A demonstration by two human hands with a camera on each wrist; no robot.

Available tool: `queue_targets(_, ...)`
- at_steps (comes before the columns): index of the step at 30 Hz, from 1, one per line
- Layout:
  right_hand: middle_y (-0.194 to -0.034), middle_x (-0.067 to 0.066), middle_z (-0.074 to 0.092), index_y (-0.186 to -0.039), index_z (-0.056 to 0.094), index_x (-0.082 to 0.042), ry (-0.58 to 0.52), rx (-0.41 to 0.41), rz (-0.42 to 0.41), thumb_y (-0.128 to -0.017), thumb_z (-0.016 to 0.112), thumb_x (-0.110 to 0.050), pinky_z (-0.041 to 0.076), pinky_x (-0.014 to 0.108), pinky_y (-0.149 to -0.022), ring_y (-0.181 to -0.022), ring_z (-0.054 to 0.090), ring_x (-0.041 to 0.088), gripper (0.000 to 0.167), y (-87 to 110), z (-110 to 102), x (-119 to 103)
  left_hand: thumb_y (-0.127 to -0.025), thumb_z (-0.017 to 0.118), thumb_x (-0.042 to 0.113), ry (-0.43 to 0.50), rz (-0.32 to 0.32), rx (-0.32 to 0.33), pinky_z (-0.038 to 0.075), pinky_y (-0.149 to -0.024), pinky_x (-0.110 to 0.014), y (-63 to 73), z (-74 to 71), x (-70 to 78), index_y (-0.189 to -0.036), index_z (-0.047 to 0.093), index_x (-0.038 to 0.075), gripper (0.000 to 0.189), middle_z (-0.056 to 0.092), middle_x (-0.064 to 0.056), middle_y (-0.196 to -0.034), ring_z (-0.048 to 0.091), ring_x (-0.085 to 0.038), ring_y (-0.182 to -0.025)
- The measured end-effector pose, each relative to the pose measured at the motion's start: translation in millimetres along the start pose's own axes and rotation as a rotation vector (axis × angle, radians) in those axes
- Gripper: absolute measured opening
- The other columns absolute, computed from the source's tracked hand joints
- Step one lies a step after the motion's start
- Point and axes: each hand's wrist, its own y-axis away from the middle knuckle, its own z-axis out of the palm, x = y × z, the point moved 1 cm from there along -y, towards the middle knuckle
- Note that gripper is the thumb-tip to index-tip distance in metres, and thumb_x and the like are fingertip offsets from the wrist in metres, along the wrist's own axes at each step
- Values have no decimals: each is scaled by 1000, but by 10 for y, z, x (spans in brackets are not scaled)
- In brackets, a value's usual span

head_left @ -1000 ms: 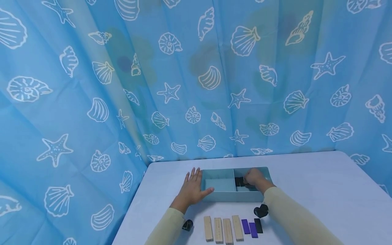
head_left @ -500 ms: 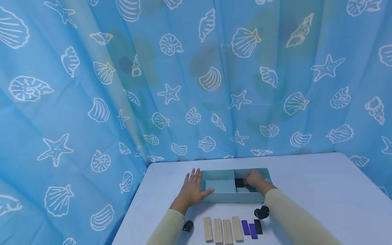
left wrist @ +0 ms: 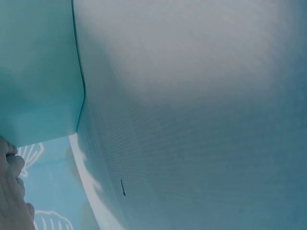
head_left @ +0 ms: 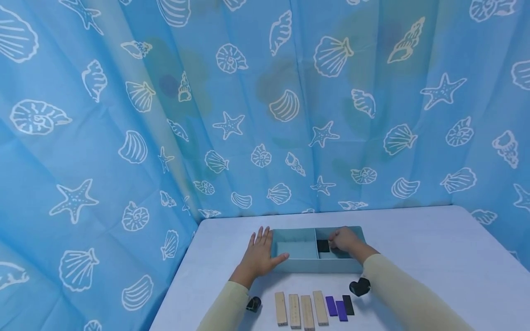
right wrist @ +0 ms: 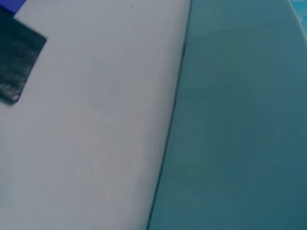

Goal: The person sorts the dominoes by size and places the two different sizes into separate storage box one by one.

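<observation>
Black piece (head_left: pixel 323 246) in the teal box (head_left: pixel 306 266), right-hand compartment, just right of the divider (head_left: pixel 316 246).
I'd keep the box braced and work low with fingertips, clear of the walls; piece looks dark, flat. Right hand (head_left: pixel 346 241) dips in beside it, fingers bent down, can't tell if gripping. Left hand (head_left: pixel 259 259) spread at box's left end. Bench (head_left: pixel 434 262) in front: four wooden blocks (head_left: pixel 294 311), two purple strips (head_left: pixel 341 311), black strip (head_left: pixel 348 305).

From my head, I look forward and down across the white table (head_left: pixel 430 248) to its far edge and the blue shell-printed curtain (head_left: pixel 248 133). My wrist cameras face the pale teal rectangular box (head_left: pixel 314 265) from close up; all three views share it, while head and right wrist share the flat black rectangular tile (head_left: pixel 348 305).
</observation>
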Motion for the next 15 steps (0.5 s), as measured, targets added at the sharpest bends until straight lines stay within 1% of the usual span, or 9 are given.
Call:
queue_targets(2,-104,16,65,-109,66,9,-4,-19,2,-87,61,3,51,48,-83,-97,60,32,23,24,-11,-30,-89,39,75,1,0,-3,4,-116,-48,2,-5,-8,-154,21,2,99,17,-11,-160,3,-27,-148)
queue_targets(8,-98,12,66,-112,65,9,-22,-46,-23,-88,60,4,54,44,-81,-92,64,28,24,111,-51,-115,-88,37,76,2,11,3,4,-116,-48,-14,18,-24,-154,20,2,101,17,-12,-160,3,-27,-148)
queue_targets(12,-98,9,68,-113,66,7,-21,-56,-78,-89,60,4,54,42,-81,-93,65,26,24,189,-62,-123,-88,38,76,4,14,6,5,-116,-50,1,10,-11,-153,22,1,100,18,-13,-160,4,-28,-148)
queue_targets(15,-99,8,68,-114,66,5,-40,-72,-118,-89,62,4,55,40,-82,-94,66,25,25,252,-86,-110,-89,38,75,7,11,-2,6,-116,-50,-1,-8,11,-153,22,1,100,18,-13,-160,4,-28,-148)
